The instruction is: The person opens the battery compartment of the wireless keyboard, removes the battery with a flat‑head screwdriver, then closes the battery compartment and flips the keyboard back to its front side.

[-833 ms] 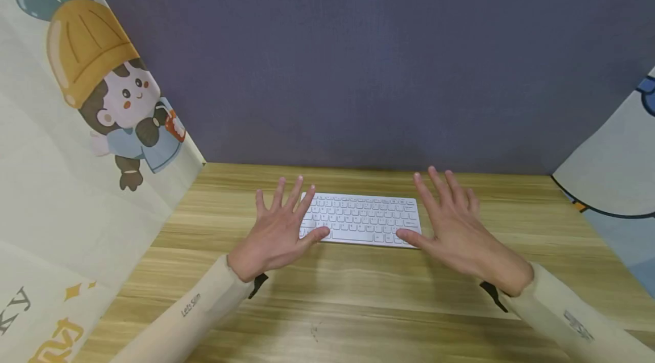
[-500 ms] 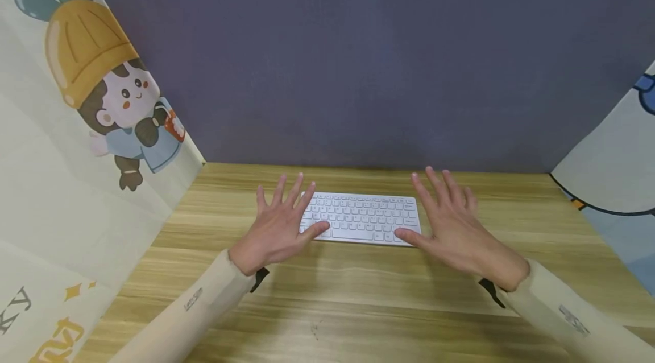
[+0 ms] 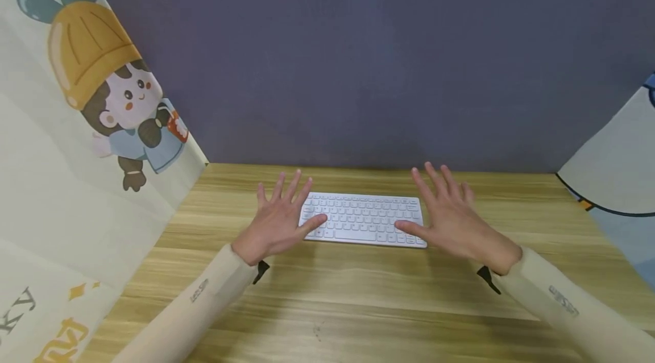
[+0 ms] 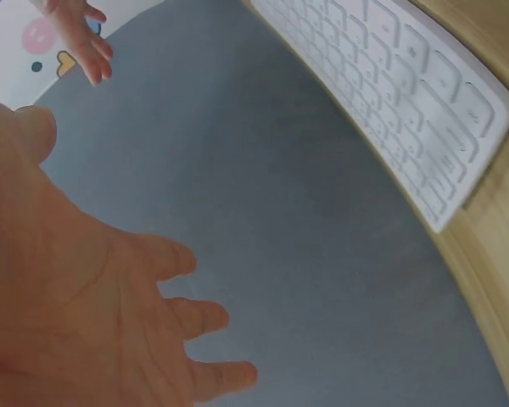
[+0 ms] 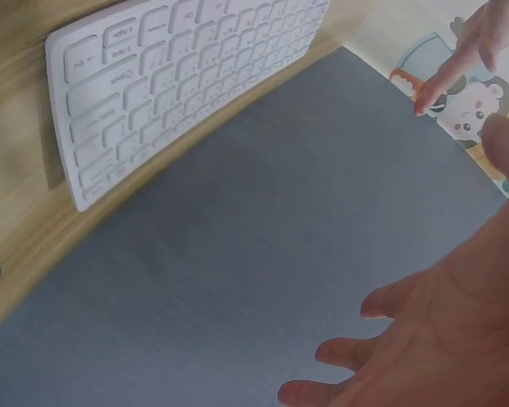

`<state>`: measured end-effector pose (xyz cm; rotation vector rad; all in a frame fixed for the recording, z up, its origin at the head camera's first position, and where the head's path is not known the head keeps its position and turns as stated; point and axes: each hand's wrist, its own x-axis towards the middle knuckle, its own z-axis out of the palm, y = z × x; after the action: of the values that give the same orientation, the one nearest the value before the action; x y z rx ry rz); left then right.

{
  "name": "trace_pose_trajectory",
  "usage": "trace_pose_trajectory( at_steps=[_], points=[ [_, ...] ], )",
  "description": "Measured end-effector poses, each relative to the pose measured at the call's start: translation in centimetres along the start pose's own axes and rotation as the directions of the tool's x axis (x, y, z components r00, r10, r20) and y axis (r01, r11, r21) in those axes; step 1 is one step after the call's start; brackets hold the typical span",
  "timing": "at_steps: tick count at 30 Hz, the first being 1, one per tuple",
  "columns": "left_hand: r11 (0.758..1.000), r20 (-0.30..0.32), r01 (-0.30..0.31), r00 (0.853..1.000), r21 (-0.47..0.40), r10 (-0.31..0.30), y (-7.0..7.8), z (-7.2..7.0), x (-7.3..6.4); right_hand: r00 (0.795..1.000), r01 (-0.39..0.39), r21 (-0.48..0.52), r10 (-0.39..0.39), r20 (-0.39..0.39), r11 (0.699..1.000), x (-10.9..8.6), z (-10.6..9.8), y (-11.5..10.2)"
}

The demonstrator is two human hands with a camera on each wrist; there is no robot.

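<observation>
A white keyboard point(image 3: 360, 218) lies flat on the wooden table, its long side across the head view. Over its left end my left hand point(image 3: 276, 221) is spread wide, palm down, the thumb overlapping the keys in this view. My right hand point(image 3: 452, 218) is spread the same way at the right end, its thumb over the right-hand keys. Both wrist views show space between the palms and the board: the left palm point(image 4: 93, 297) and the right palm point(image 5: 458, 322) hold nothing, with fingers extended.
The wooden tabletop point(image 3: 327, 295) reaches back to a dark grey-blue panel point(image 3: 358, 61). On the left hangs a pale cloth point(image 3: 51, 203) printed with a cartoon figure in a yellow hat. Another printed cloth point(image 3: 619, 152) borders the right side.
Both hands have shifted slightly up and away from me in the head view, fingers still spread. The keyboard stays at its place on the table.
</observation>
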<state>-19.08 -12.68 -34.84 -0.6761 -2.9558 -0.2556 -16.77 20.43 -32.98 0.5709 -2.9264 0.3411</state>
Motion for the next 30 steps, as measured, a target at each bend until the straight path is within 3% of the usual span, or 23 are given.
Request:
trace_pose_trajectory(
  at_steps=[9, 15, 22, 30],
  points=[
    [1.0, -0.01, -0.009, 1.0, -0.002, 0.009, -1.3, 0.8, 0.6, 1.0, -0.006, 0.036, 0.005, 0.022, 0.999, 0.8, 0.8, 0.9],
    [1.0, 0.011, -0.01, 1.0, -0.018, 0.01, -2.1, 1.6, 0.9, 1.0, 0.026, 0.076, -0.026, -0.004, 0.997, 1.5, 1.5, 1.7],
    [0.998, -0.003, -0.05, 0.999, -0.05, 0.05, -2.9, 2.5, 1.3, 0.999, 0.033, 0.151, -0.032, -0.009, 0.988, 1.8, 2.4, 2.3],
    [0.992, -0.009, -0.094, 0.996, -0.083, 0.093, -3.4, 3.0, 1.4, 0.999, 0.042, 0.155, -0.042, -0.002, 0.987, 2.1, 3.4, 2.9]
  ],
)
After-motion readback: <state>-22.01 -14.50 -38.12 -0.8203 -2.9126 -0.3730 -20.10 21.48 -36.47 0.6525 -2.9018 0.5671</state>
